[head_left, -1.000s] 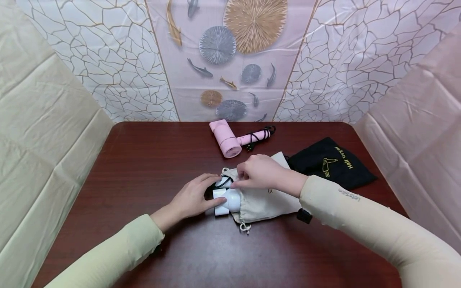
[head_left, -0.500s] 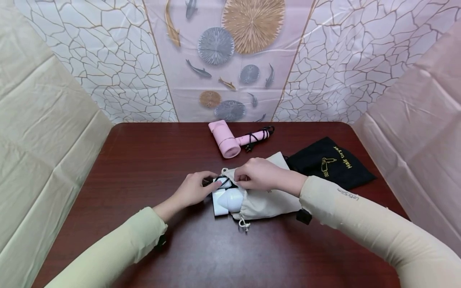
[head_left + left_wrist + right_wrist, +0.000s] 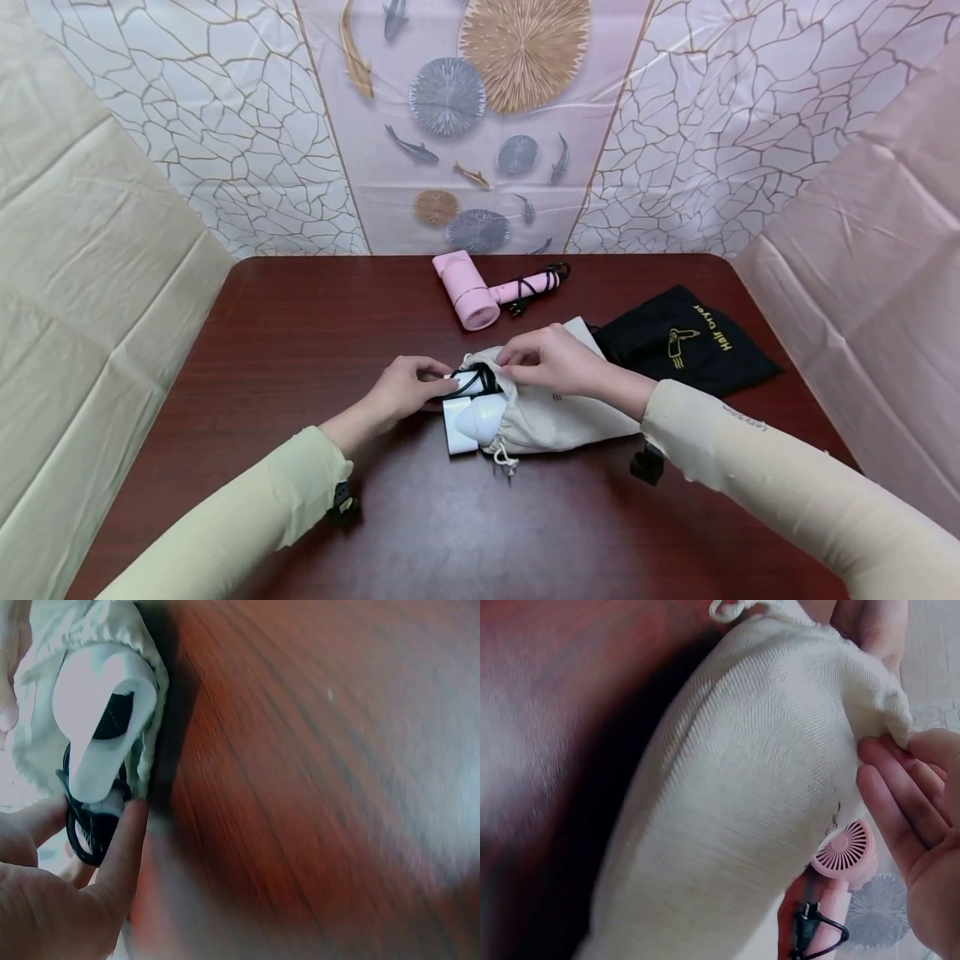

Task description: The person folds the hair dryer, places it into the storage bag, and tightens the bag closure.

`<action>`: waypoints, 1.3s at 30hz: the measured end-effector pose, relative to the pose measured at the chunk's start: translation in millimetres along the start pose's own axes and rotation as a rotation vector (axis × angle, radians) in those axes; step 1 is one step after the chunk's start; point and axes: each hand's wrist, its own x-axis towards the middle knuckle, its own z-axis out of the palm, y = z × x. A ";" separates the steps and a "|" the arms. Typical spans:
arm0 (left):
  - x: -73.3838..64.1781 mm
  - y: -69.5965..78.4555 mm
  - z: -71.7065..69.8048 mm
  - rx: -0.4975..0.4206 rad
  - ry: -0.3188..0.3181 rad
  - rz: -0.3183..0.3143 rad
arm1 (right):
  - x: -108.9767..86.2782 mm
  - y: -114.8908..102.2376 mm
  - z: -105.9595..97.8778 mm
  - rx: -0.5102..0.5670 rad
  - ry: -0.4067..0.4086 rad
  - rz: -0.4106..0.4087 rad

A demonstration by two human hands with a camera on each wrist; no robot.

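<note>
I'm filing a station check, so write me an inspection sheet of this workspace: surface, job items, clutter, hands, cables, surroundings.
Surface: dark reddish-brown tabletop, reflecting light.
Job items: white hair dryer, partly inside a cream drawstring bag, protruding from its mouth.
Clutter: pink hair dryer behind; black bag marked "Hair Dryer" to the right.
Hands: left hand holds the white dryer's corded end; right hand pinches the cream bag's rim.
Cables: black cords on both dryers, wound round the pink one's handle.
Surroundings: patterned backdrop; pale side fabric.
</note>
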 end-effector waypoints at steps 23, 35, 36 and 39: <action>-0.8 4.3 18.4 -0.303 0.260 -0.083 | -7.4 -7.4 11.5 0.289 0.084 0.177; 2.3 4.2 36.0 -0.325 0.315 -0.039 | -3.1 -7.0 20.3 0.403 0.072 0.199; 2.0 4.3 37.6 -0.324 0.316 -0.036 | -2.9 -7.5 20.5 0.407 0.070 0.200; 1.6 3.9 42.8 -0.321 0.317 -0.030 | -2.1 -8.4 20.7 0.412 0.068 0.205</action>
